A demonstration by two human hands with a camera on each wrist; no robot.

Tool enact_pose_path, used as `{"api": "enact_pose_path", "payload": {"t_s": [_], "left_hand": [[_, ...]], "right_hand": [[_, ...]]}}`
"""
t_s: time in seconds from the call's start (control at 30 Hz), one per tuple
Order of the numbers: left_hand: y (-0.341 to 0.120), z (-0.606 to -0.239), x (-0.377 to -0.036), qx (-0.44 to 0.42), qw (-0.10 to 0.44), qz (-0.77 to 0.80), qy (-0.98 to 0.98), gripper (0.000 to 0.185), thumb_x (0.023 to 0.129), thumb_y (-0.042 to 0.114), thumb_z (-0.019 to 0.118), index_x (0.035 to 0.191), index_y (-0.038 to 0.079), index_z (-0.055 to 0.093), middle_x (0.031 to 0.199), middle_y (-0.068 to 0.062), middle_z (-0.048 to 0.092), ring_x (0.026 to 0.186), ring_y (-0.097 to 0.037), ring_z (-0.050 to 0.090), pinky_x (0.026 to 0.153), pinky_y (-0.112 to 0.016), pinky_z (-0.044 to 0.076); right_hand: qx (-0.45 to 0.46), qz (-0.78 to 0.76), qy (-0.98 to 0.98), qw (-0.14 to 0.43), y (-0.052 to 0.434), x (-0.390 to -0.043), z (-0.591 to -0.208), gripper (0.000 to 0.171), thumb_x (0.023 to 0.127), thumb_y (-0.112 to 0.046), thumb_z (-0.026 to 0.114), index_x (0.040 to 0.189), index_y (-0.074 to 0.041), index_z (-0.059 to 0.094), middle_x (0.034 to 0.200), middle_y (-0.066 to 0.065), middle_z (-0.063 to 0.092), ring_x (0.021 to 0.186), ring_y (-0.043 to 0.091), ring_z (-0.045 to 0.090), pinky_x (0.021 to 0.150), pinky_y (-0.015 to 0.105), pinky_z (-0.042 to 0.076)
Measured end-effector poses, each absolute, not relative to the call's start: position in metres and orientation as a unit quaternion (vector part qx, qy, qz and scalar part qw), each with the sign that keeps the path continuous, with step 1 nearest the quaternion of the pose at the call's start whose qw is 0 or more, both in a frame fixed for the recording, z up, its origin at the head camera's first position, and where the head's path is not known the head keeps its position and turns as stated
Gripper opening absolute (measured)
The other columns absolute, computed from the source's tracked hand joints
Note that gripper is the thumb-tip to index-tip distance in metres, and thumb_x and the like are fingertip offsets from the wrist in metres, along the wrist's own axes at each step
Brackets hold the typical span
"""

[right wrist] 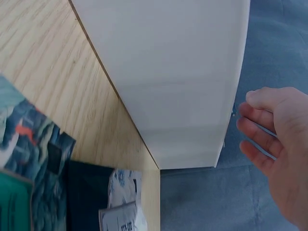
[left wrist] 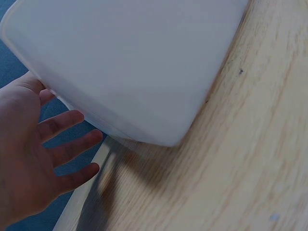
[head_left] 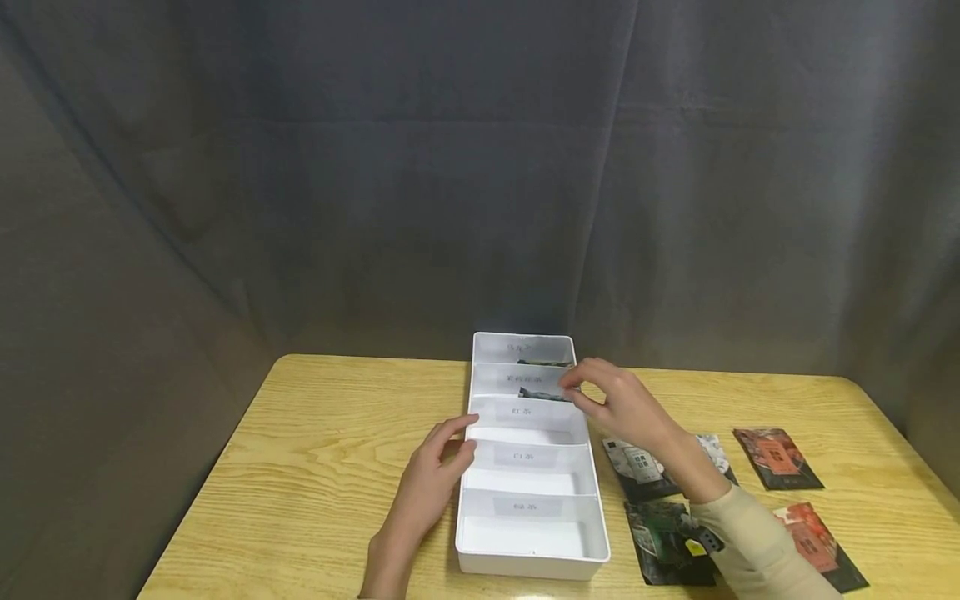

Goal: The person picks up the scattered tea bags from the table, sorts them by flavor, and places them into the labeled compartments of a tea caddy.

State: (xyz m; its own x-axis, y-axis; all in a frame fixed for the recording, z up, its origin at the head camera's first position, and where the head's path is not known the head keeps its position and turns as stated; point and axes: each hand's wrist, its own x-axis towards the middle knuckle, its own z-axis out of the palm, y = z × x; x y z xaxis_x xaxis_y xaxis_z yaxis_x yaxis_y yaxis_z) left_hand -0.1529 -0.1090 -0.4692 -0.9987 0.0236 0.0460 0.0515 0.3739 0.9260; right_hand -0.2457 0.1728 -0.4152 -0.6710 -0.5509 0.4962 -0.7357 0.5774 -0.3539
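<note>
Hands: right hand (head_left: 622, 404) is hovering over the second compartment, fingers loosely curled, apparently holding nothing; left hand (head_left: 435, 475) is resting spread against the white organizer tray (head_left: 525, 558).
Progress: two dark packets (head_left: 542, 390) are sitting in the far compartments; four tea packets (head_left: 776, 457) are waiting beside the tray.
Unclear: compartment labels are reading too blurry.
</note>
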Motion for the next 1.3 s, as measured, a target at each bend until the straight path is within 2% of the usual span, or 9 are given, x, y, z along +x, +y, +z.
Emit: {"api": "enact_pose_path", "payload": {"t_s": [0.23, 0.47, 0.73, 1.1, 1.3], "left_hand": [[-0.109, -0.468, -0.152, -0.019, 0.01, -0.561, -0.828, 0.036, 0.1, 0.04, 0.057, 0.136, 0.036, 0.057, 0.139, 0.007, 0.056, 0.121, -0.019, 0.06, 0.103, -0.048, 0.049], [-0.109, -0.468, -0.152, -0.021, 0.011, -0.563, -0.826, 0.035, 0.1, 0.041, 0.057, 0.135, 0.039, 0.057, 0.141, 0.006, 0.055, 0.122, -0.02, 0.059, 0.103, -0.047, 0.049], [-0.11, -0.468, -0.153, -0.021, 0.012, -0.562, -0.827, 0.037, 0.1, 0.041, 0.056, 0.136, 0.035, 0.057, 0.14, 0.006, 0.055, 0.121, -0.02, 0.059, 0.103, -0.048, 0.048], [-0.109, -0.469, -0.153, -0.019, 0.008, -0.564, -0.826, 0.034, 0.1, 0.041, 0.056, 0.134, 0.04, 0.057, 0.14, 0.007, 0.055, 0.121, -0.019, 0.06, 0.101, -0.047, 0.05], [-0.106, -0.469, -0.152, -0.025, 0.005, -0.565, -0.824, 0.035, 0.1, 0.039, 0.056, 0.135, 0.037, 0.057, 0.14, 0.007, 0.056, 0.12, -0.019, 0.06, 0.101, -0.046, 0.05]], "right_hand": [[0.343, 0.283, -0.88, 0.167, 0.186, -0.244, -0.414, 0.012, 0.091, -0.009, 0.072, 0.103, -0.011, 0.073, 0.099, -0.004, 0.071, 0.093, 0.013, 0.067, 0.081, 0.041, 0.057], [0.304, 0.281, -0.897, 0.151, 0.206, -0.24, -0.411, 0.013, 0.092, -0.015, 0.071, 0.105, -0.017, 0.071, 0.099, -0.006, 0.07, 0.091, 0.011, 0.065, 0.077, 0.044, 0.057], [0.277, 0.265, -0.909, 0.162, 0.235, -0.237, -0.414, 0.014, 0.093, -0.016, 0.071, 0.107, -0.018, 0.071, 0.102, -0.004, 0.071, 0.091, 0.014, 0.065, 0.073, 0.034, 0.055], [0.235, 0.243, -0.928, 0.158, 0.269, -0.226, -0.419, 0.015, 0.093, -0.017, 0.07, 0.108, -0.017, 0.071, 0.102, -0.003, 0.07, 0.09, 0.017, 0.065, 0.078, 0.043, 0.054], [0.214, 0.23, -0.937, 0.152, 0.292, -0.219, -0.423, 0.018, 0.093, -0.017, 0.071, 0.11, -0.014, 0.07, 0.106, 0.002, 0.07, 0.091, 0.022, 0.065, 0.078, 0.045, 0.053]]}}
